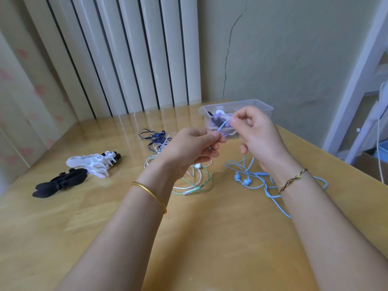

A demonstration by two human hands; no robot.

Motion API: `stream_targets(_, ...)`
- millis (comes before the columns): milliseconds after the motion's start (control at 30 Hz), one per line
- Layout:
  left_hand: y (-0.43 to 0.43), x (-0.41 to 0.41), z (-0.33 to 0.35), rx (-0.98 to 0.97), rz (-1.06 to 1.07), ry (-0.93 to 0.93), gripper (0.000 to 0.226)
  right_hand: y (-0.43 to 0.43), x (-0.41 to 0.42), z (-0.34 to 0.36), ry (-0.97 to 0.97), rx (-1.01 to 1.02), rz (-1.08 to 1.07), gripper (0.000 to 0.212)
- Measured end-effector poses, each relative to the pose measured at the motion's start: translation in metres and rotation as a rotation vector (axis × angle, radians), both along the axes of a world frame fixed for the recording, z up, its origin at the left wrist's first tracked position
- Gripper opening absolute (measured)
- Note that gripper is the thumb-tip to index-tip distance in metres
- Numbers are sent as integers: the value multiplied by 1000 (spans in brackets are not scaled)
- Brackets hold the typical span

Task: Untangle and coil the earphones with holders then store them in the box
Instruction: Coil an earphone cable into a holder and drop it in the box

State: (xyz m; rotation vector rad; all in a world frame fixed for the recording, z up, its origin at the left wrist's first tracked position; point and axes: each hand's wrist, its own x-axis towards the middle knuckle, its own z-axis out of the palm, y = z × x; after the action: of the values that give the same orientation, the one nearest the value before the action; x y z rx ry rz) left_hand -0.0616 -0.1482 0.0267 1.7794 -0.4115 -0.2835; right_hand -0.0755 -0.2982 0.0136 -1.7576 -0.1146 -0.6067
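My left hand [189, 148] pinches the plug end of the light blue earphones [247, 179], and my right hand [256, 131] pinches the same cable a little further along, held above the table. The rest of that blue cable lies loose on the table under my right wrist. A tangle of green, white and dark blue earphones [159, 143] lies behind my left hand. White holders [90, 162] and black holders [60, 182] lie at the left. The clear plastic box [264, 107] stands behind my hands with a coiled purple set inside.
The wooden table [210, 238] meets a white ribbed radiator and a grey-green cracked wall at the back. A white shelf frame [357, 97] with a hanging white cable stands past the table's right edge. A patterned curtain hangs at the left.
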Motion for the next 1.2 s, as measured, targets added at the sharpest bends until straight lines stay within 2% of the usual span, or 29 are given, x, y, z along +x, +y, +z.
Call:
stream_targets(100, -3, 3, 4, -253, -102, 240, 22, -3, 6, -7, -45, -23, -66, 21)
stream_targets(200, -9, 7, 7, -500, -72, 396, 20, -2, 5, -15, 22, -83, -13, 18)
stream_targets(367, -18, 13, 2, -636, 121, 441, 17, 3, 6, -24, 60, -247, -37, 15)
stream_targets(500, -21, 16, -3, -669, 224, 337, 14, 4, 1, -23, 152, -416, -43, 16)
stream_targets(567, -24, 16, -7, -631, 280, 190, 13, 5, -4, -20, 195, -509, -9, 16)
stream_targets(667, -23, 20, -18, -342, 382, -215, 9, 6, -15, -14, 185, -544, 65, 17)
stream_targets(733, -22, 23, -24, -107, 356, -409, 11, 3, -18, -10, 133, -482, 52, 15)
stream_targets(800, -20, 24, -24, 45, 281, -469, 10, -3, -19, -7, 76, -363, 16, 13)
stream_targets(867, -17, 22, -20, 114, 177, -466, 13, -8, -16, -9, -5, -324, -79, 15)
stream_targets(967, -15, 16, -12, 86, -6, -333, 22, -14, -10, -12, -106, -358, -241, 15)
stream_targets(1100, -16, 11, -10, 117, -185, -205, 29, -18, -7, -16, -150, -324, -313, 11)
stream_targets(1167, -17, 10, -9, 40, -248, -116, 31, -19, -4, -18, -132, -316, -332, 13)
stream_targets(1200, -18, 9, -6, -60, -258, -35, 31, -20, -3, -18, -103, -313, -322, 13)
